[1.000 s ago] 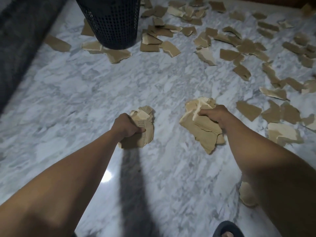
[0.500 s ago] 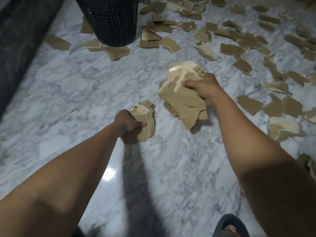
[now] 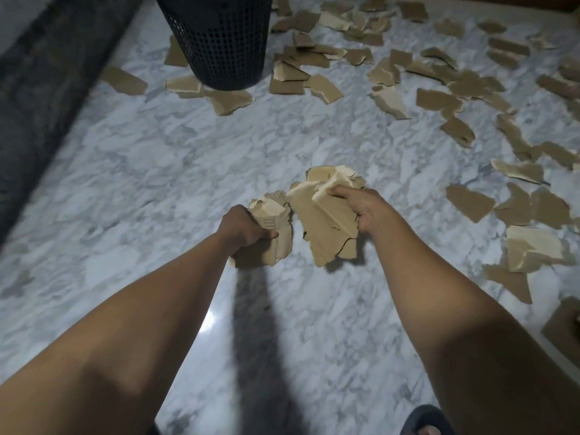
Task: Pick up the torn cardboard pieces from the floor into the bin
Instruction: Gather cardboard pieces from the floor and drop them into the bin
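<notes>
Right hand (image 3: 367, 211) lowered, cardboard bundle (image 3: 323, 227) now beside left hand (image 3: 241, 227)

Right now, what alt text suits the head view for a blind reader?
The left hand grips a small wad of torn cardboard and the right hand a larger wad, over a marble floor. A black mesh bin stands ahead among scattered pieces.
</notes>
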Demonstrator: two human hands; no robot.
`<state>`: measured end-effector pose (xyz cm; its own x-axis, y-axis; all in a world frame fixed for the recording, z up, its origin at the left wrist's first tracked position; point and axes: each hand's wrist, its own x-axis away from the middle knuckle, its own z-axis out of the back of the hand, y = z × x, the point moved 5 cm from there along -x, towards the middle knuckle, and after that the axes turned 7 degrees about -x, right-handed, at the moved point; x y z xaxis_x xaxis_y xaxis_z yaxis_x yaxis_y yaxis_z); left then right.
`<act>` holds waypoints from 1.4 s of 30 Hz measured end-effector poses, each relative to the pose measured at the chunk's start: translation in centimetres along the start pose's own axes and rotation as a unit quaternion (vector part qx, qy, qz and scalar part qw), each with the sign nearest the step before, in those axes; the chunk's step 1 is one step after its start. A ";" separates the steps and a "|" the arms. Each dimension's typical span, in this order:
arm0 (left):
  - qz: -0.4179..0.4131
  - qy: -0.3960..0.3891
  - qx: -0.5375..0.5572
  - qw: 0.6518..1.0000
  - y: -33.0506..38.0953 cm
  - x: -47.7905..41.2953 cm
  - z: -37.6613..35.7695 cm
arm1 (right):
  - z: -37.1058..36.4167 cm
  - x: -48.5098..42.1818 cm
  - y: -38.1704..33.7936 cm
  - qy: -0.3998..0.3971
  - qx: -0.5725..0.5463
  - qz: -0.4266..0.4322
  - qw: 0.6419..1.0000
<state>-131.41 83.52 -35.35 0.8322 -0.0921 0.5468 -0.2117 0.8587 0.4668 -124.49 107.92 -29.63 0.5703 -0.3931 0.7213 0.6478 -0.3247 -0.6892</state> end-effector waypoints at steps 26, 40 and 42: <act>0.046 0.022 0.097 0.994 -0.4 0.2 0.2 | -1.0 -0.3 2.3 -0.030 -0.058 -0.011 0.998; -0.029 0.186 0.411 0.892 7.4 -2.5 19.3 | -10.3 -0.3 -13.8 0.001 -0.190 0.199 0.961; -0.080 0.231 0.381 0.892 10.6 -3.2 25.5 | -12.5 0.9 -19.7 -0.008 -0.186 0.298 0.936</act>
<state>-149.40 80.08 -14.45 0.9678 0.1858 0.1696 -0.2128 0.2449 0.9459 -143.04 103.23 -16.22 0.7842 -0.5878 0.1989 -0.0080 -0.3302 -0.9439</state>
